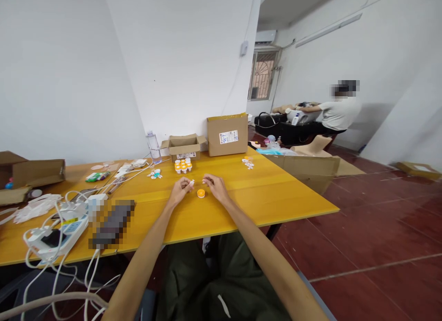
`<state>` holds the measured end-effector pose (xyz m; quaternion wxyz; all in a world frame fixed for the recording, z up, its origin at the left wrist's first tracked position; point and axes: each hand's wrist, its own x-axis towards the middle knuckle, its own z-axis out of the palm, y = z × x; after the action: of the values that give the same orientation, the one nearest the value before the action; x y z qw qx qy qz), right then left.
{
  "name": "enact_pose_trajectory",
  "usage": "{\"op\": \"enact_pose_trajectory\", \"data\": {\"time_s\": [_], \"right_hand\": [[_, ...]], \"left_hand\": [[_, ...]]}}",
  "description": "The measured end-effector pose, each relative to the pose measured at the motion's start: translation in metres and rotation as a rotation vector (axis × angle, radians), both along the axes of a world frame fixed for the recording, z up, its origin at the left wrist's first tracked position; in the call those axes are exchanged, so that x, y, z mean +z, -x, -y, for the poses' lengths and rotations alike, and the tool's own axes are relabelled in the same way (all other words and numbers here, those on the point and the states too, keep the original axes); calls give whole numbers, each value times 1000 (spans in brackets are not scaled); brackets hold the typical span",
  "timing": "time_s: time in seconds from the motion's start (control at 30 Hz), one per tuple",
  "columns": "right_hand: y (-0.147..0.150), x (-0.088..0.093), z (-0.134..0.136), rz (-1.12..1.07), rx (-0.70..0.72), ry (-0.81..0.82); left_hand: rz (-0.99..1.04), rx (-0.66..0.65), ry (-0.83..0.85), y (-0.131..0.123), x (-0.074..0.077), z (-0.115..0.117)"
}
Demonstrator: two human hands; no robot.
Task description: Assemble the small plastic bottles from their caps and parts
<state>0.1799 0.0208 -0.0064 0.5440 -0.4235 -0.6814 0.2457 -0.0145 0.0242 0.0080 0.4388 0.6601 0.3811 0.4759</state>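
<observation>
My left hand (181,190) is closed in a pinch on a small white piece (192,183), held just above the table. Across from it, my right hand (216,187) has its fingertips pressed together; a tiny pale bit shows there, too small to name. Between and slightly below the two hands stands a small round container with an orange top (200,193). Farther back, several orange-and-white containers (183,166) stand in a tight group. Small white pieces with a teal one (155,173) lie to their left, and more white pieces (248,164) lie scattered at the right.
An open cardboard box (184,148) and a taller carton (228,136) stand against the wall. On the wooden table (276,192), a power strip (71,229) with tangled white cables and a blurred dark object (113,223) lie left. Another person (340,111) sits at the far right.
</observation>
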Motion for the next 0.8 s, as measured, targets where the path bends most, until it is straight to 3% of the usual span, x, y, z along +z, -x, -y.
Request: {"op": "enact_pose_trajectory", "data": {"time_s": [0.2,0.8], "right_hand": [[4,-3,-5,-141,54,51],[10,-4,-7,-193,249,88]], "left_hand": [[4,-11,-14,-2,0,0],[-35,47,-98,-2,-1,0]]}}
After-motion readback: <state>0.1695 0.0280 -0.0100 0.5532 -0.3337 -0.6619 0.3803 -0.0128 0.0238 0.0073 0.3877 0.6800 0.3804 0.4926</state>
